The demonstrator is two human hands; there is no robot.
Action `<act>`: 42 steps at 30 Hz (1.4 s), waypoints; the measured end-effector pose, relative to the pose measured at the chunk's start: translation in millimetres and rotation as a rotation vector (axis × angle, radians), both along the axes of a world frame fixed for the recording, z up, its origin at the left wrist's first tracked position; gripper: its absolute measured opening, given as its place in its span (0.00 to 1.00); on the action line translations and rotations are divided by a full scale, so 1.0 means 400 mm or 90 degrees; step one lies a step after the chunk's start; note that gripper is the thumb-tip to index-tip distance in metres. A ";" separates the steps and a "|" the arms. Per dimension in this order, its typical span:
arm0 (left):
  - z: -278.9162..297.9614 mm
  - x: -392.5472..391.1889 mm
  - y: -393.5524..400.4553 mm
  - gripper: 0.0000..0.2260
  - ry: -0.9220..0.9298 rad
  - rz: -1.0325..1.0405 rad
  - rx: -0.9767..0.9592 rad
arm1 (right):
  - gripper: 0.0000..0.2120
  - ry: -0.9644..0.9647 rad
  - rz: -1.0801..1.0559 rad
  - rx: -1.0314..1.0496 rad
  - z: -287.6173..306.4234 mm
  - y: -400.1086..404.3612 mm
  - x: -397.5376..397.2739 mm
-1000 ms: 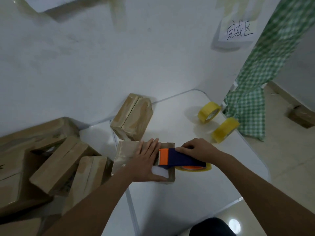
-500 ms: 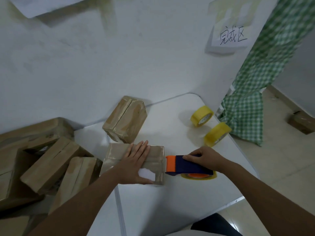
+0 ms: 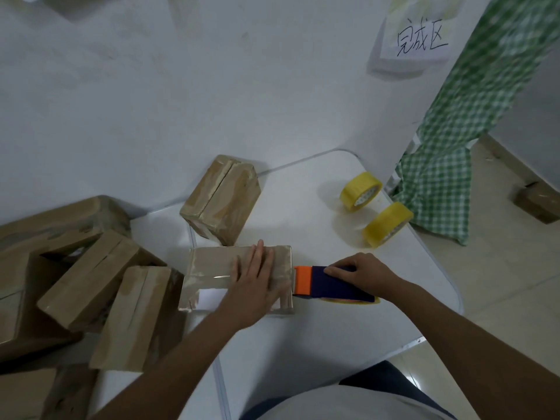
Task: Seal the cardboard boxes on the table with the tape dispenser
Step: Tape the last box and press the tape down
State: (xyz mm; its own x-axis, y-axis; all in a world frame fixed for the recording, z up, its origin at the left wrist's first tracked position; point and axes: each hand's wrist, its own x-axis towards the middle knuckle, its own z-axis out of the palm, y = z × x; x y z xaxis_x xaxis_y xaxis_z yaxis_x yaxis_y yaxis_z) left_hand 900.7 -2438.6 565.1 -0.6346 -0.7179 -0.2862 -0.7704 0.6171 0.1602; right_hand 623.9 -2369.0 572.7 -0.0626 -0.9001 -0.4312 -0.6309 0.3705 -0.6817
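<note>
The cardboard box (image 3: 212, 266) lies lengthwise across the table (image 3: 333, 328), left hand (image 3: 253, 281) pressing flat on top. At the box's right end the right hand (image 3: 359, 269) grips the tape dispenser (image 3: 324, 283), in line with its long axis.

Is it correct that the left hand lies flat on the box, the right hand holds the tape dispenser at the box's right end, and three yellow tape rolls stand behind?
Not quite. The head view shows two yellow tape rolls, not three. The rest holds: left hand flat on the box, right hand holding the tape dispenser at its right end.
</note>
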 end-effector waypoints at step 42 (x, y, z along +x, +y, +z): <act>-0.041 -0.051 0.026 0.29 0.003 0.250 -0.112 | 0.16 -0.036 -0.076 -0.022 -0.022 0.100 0.003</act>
